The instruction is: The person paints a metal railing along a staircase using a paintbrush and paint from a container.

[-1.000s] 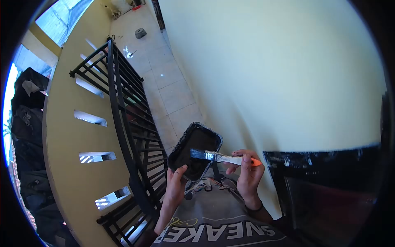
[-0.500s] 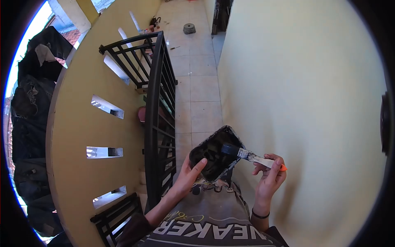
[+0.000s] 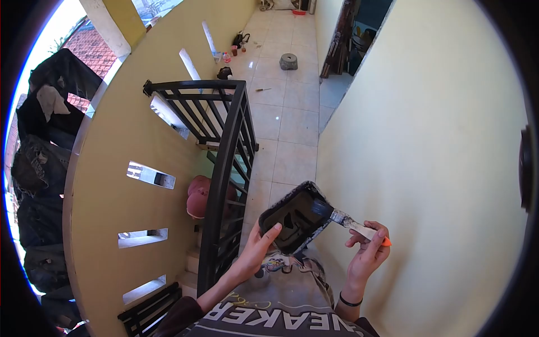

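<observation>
A black rectangular tray [image 3: 296,218] of dark paint, its rim smeared and speckled, is held tilted in front of my body. My left hand [image 3: 259,247] grips its near left corner, the thumb over the rim. In my right hand [image 3: 368,253] is a paintbrush [image 3: 353,224] with a pale, paint-stained handle and an orange end. Its dark bristles lie over the right side of the tray, at the paint. The fingers of my right hand pinch the handle, and a dark band circles the wrist.
A black metal railing [image 3: 223,168] runs along my left, with a person in a pink head covering [image 3: 199,196] below it. A plain cream wall [image 3: 426,140] stands at my right. On the tiled floor ahead are a grey round stool [image 3: 288,61] and a thin tool [image 3: 263,89].
The view has turned and lifted, showing more of the floor ahead and a doorway; the black surface at the lower right has left view. The bristles have shifted toward the tray's right rim.
</observation>
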